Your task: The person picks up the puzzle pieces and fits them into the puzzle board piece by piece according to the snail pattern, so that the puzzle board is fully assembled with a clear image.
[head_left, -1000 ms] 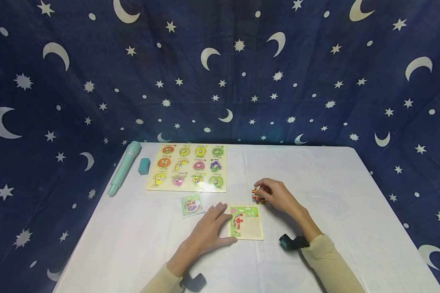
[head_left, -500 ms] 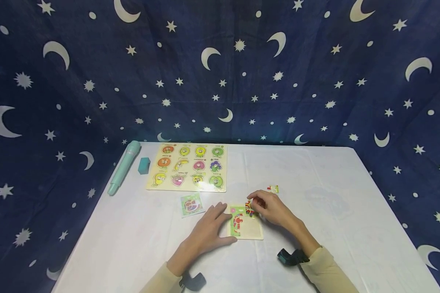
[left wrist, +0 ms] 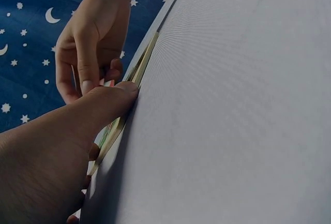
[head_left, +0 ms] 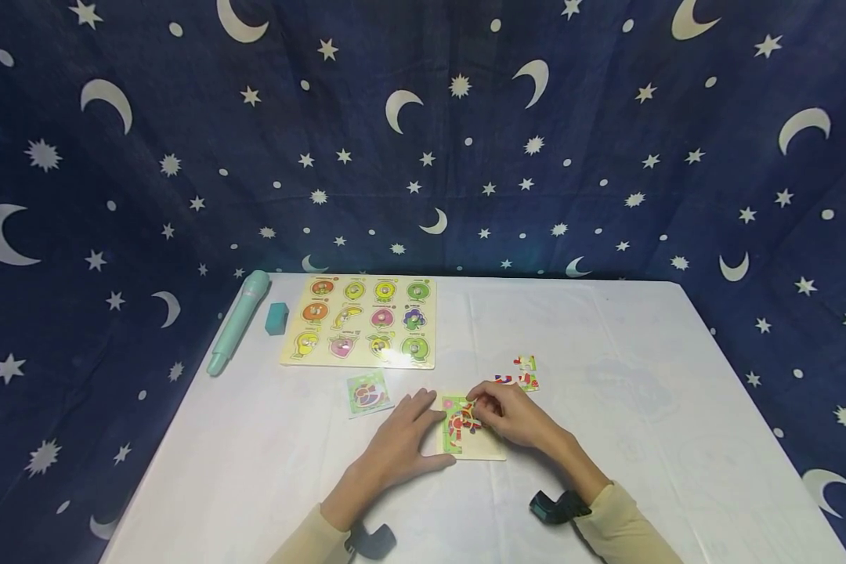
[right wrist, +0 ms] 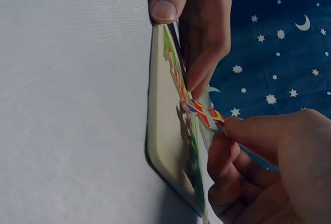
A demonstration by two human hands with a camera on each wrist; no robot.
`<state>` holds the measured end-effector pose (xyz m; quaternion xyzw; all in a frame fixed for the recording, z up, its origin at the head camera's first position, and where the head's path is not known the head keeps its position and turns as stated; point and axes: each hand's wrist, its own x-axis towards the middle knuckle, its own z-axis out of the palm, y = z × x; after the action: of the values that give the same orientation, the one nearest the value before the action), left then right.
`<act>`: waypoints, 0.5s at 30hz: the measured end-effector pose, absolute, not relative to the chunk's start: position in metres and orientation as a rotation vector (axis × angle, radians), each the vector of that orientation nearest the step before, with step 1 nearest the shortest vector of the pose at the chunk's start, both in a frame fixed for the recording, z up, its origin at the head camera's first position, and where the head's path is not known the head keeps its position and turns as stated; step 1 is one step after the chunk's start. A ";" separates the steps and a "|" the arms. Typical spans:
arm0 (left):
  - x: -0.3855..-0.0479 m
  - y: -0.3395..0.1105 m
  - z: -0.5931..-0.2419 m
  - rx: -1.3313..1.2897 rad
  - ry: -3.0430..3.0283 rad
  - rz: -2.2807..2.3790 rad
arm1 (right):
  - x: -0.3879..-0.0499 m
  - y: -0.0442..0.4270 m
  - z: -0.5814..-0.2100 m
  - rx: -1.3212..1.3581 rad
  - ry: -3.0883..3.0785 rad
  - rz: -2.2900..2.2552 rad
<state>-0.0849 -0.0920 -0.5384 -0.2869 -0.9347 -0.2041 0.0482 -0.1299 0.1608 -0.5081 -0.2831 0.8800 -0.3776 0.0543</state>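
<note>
In the head view, a small square jigsaw board (head_left: 485, 448) lies on the white table, with printed pieces along its left and far sides and bare wood at its near right. My left hand (head_left: 398, 445) holds the board by its left corner, thumb on the near edge and index finger at the left side. Over the board, my right hand (head_left: 515, 413) pinches a colourful jigsaw piece (right wrist: 206, 114) between thumb and fingers. The right wrist view shows that piece tilted, its far end at the row of fitted pieces; whether it touches them I cannot tell.
Several loose jigsaw pieces (head_left: 529, 381) lie beyond the right hand. A small picture card (head_left: 369, 394) is left of the board. Farther back are a fruit puzzle board (head_left: 366, 319), a teal block (head_left: 276, 319) and a teal microphone-shaped stick (head_left: 238, 323). A starry cloth (head_left: 423, 172) hangs behind.
My right hand has taken a piece from the pile and carried it left and nearer, over the board. The rest of the pile now lies spread out. My left hand stays put.
</note>
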 end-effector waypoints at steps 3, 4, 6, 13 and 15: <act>-0.085 -0.092 -0.539 -0.874 -2.852 -0.620 | -0.129 0.160 -0.510 -0.875 2.672 -1.129; -0.085 -0.092 -0.539 -0.874 -2.852 -0.617 | -0.129 0.159 -0.511 -0.878 2.678 -1.117; -0.084 -0.092 -0.539 -0.874 -2.851 -0.614 | -0.128 0.159 -0.512 -0.878 2.696 -1.089; -0.084 -0.092 -0.539 -0.874 -2.845 -0.606 | -0.124 0.158 -0.517 -0.847 2.756 -1.016; -0.084 -0.092 -0.538 -0.872 -2.847 -0.611 | -0.123 0.158 -0.517 -0.855 2.771 -1.015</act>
<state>-0.0845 -0.0919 -0.5383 -0.2866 -0.9354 -0.2006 0.0512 -0.1233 0.1579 -0.5172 -0.2780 0.9014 -0.3301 0.0346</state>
